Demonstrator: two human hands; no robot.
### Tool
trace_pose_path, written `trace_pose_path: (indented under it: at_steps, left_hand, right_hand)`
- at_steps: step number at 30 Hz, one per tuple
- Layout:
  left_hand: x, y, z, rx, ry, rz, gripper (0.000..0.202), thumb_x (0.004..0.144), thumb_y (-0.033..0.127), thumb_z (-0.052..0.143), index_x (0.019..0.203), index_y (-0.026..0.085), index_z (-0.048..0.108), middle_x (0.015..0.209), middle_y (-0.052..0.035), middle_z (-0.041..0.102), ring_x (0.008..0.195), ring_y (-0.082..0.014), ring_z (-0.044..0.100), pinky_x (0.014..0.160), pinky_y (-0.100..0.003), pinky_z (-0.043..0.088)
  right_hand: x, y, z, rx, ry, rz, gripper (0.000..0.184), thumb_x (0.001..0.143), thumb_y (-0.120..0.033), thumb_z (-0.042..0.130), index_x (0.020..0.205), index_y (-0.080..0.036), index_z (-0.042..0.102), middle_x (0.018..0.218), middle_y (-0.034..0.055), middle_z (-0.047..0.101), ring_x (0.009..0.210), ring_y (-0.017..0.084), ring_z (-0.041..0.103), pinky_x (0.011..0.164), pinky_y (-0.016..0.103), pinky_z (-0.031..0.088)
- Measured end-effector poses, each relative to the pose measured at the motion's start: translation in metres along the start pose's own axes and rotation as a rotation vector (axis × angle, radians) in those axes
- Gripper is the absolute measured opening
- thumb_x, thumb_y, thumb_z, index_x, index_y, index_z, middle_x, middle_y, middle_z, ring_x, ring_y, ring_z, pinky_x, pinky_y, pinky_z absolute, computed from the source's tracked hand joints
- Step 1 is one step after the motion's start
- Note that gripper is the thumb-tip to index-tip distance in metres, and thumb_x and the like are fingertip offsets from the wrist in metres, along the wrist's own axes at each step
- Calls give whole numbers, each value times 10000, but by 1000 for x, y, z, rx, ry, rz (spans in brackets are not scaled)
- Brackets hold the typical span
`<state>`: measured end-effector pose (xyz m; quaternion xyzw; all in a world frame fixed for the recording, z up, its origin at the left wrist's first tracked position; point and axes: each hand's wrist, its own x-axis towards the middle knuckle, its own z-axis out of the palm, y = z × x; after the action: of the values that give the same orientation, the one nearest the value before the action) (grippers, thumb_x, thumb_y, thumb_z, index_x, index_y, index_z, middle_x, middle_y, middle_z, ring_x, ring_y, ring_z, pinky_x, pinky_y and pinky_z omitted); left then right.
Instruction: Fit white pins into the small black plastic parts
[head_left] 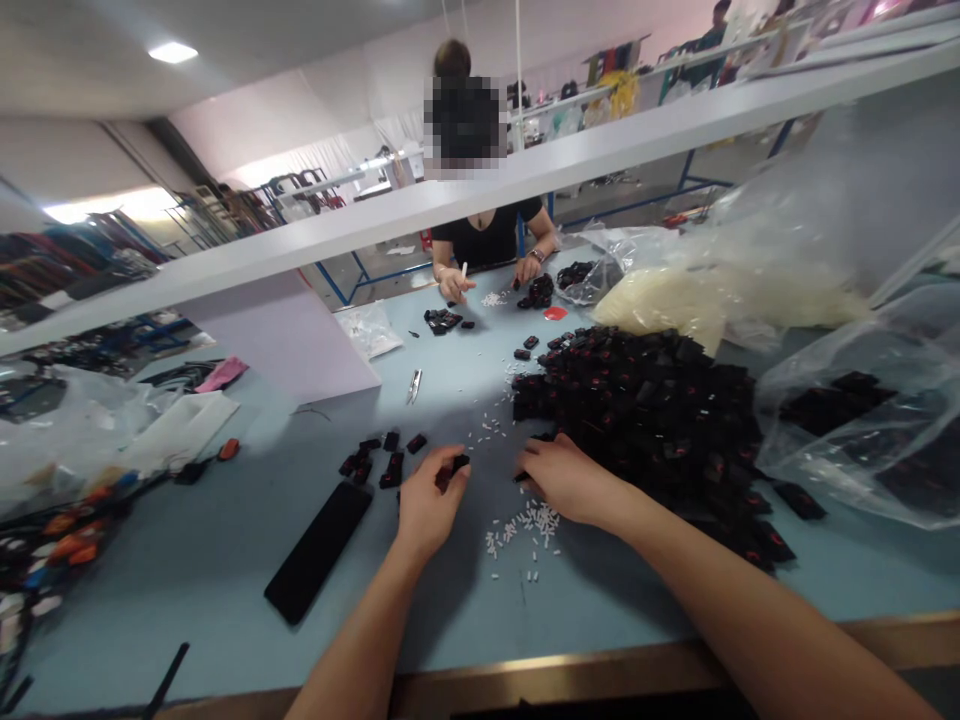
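From where I sit, the left hand [431,505] is closed in a pinch on a small black piece [454,468] with a bit of red on it, thumb and fingers around it, held just above the light blue table [187,590]. The right hand [570,480] is partly open, fingers curled and reaching out beside the big heap of black pieces [637,420]. There's something dark at its fingertips [525,462], but honestly I can't tell if it's gripping anything. Between and just below the hands sits a scatter of little white plastic bits [529,530]. A smaller bunch of black pieces [375,462] lies left of the left hand, and past that is a black phone [319,550] lying flat. Up the table there's a small pair of snips [414,386]. Off to the right, a clear bag [847,420] holds more black pieces, and behind the heap is a bag of cream-colored bits [720,300]. Across the table, under a white shelf [450,210], a co-worker's hand [455,285] holds something small and white, with their other hand [527,268] on a black pile [540,291].
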<state>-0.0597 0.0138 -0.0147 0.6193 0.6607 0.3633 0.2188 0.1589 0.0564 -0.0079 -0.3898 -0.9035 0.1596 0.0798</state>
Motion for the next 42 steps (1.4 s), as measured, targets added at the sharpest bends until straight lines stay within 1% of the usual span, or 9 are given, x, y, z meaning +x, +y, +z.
trace_pose_path:
  at_steps: [4, 12, 15, 18, 25, 28, 32, 35, 42]
  left_hand:
    - [-2, 1, 9, -493, -116, -151, 320, 768, 342, 667, 1053, 199, 643, 807, -7, 610, 638, -158, 623, 505, -265, 506]
    - [-4, 9, 9, -982, -178, -314, 361, 738, 343, 749, 1028, 159, 637, 935, -64, 680, 745, -207, 705, 650, -319, 578]
    - [-4, 11, 7, -1041, -197, -322, 360, 730, 305, 769, 1032, 171, 628, 981, -73, 693, 789, -206, 714, 704, -312, 582]
    - [-5, 12, 6, -1074, -218, -334, 344, 729, 286, 776, 1016, 184, 615, 987, -62, 692, 819, -205, 717, 739, -312, 585]
    - [-9, 16, 7, -1073, -231, -322, 405, 710, 270, 793, 1067, 209, 612, 816, 7, 627, 711, -179, 712, 649, -282, 593]
    - [-9, 17, 7, -1090, -231, -325, 372, 687, 272, 811, 1012, 188, 650, 834, 4, 619, 702, -167, 706, 646, -267, 591]
    - [-10, 17, 8, -1098, -246, -336, 384, 680, 265, 817, 1026, 190, 667, 954, -25, 645, 795, -185, 711, 737, -290, 593]
    - [-11, 17, 8, -1106, -259, -335, 376, 683, 252, 814, 1023, 187, 667, 947, -28, 660, 839, -196, 708, 796, -317, 584]
    - [-14, 19, 12, -1079, -254, -330, 374, 654, 248, 829, 973, 172, 650, 894, -31, 684, 740, -186, 712, 729, -336, 591]
  right_hand:
    - [2, -2, 1, -111, -83, 1, 116, 890, -194, 562, 935, -143, 657, 950, 119, 676, 865, 248, 641, 740, 332, 375]
    - [1, -6, 8, -243, -41, -34, 190, 839, -29, 464, 911, -92, 628, 885, 164, 660, 814, 272, 636, 718, 360, 385]
    - [0, -7, 4, -143, 10, 16, 214, 797, -3, 485, 961, -89, 591, 931, 158, 657, 825, 251, 626, 719, 334, 389]
    - [2, -4, 2, 81, 78, 78, 185, 793, -41, 518, 952, -118, 573, 929, 121, 658, 812, 226, 613, 704, 306, 403]
    - [9, 2, 6, 655, 302, 69, 131, 867, -129, 498, 884, -164, 623, 923, 75, 686, 875, 198, 620, 797, 304, 453]
    - [10, 1, 6, 810, 291, 144, 103, 847, -177, 528, 861, -174, 630, 827, 41, 677, 762, 183, 611, 709, 288, 459]
    - [9, -6, 6, 1031, 238, 183, 88, 804, -245, 575, 835, -176, 622, 715, 3, 629, 587, 143, 555, 579, 261, 432]
    - [9, -12, 7, 1194, 237, 187, 129, 767, -282, 616, 837, -174, 609, 724, -2, 629, 565, 127, 551, 569, 258, 437]
    - [7, -19, 7, 1354, 262, 204, 217, 754, -358, 658, 855, -175, 600, 775, 8, 647, 535, 103, 520, 543, 252, 434]
